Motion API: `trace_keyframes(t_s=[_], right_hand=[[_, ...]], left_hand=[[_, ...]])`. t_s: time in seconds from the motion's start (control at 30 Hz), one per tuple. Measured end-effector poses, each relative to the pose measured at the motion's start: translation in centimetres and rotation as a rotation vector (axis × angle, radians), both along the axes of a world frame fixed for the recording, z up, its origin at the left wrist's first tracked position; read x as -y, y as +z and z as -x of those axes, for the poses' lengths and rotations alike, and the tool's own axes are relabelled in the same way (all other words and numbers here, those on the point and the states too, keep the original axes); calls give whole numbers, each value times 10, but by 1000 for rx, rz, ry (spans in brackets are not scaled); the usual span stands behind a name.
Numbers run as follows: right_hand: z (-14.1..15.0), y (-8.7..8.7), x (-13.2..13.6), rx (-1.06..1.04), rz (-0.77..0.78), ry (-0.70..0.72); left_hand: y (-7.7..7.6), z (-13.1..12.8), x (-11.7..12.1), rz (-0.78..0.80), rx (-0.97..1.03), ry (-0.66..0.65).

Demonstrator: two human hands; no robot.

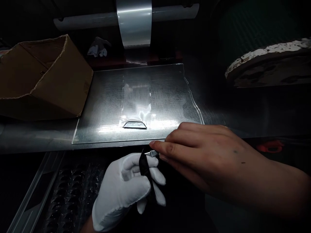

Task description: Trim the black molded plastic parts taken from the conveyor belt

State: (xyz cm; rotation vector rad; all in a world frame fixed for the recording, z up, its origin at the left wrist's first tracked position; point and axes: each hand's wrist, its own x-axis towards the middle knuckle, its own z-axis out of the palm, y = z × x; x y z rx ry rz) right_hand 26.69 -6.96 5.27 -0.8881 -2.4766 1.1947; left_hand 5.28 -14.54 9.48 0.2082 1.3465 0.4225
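My left hand (121,192), in a white glove, pinches a small curved black piece (145,168) upright between thumb and fingers, just below the table's front edge. My bare right hand (206,158) comes in from the right, closed round a craft knife (152,153). Only the metal tip of the knife shows; the rest is hidden under the fingers. Its point is at the upper edge of the black piece; whether it touches, I cannot tell. Beyond my hands, a dark-edged trapezoid piece (135,125) lies at the near end of a clear film strip (136,94).
A transparent sheet (104,94) covers part of the metal table. An open cardboard box (63,81) stands left, and a film roll (134,24) hangs on a bar behind. Lower left is a tray of black pieces (70,194). A red-handled object (270,146) lies at right.
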Motion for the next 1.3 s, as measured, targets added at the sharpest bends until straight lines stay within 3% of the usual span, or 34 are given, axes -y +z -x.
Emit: trace_keyframes(t_s=[0.13, 0.5, 0.8, 1.3], right_hand=[[0, -2, 1, 37, -2, 2], [0, -5, 4, 98, -51, 11], [-3, -2, 0, 65, 24, 26], [-1, -2, 3, 130, -13, 46]], left_hand=[[-4, 1, 3, 4, -30, 38], [-13, 9, 9, 29, 63, -19], [-17, 13, 13, 37, 224, 72], [-12, 7, 9, 27, 27, -42]])
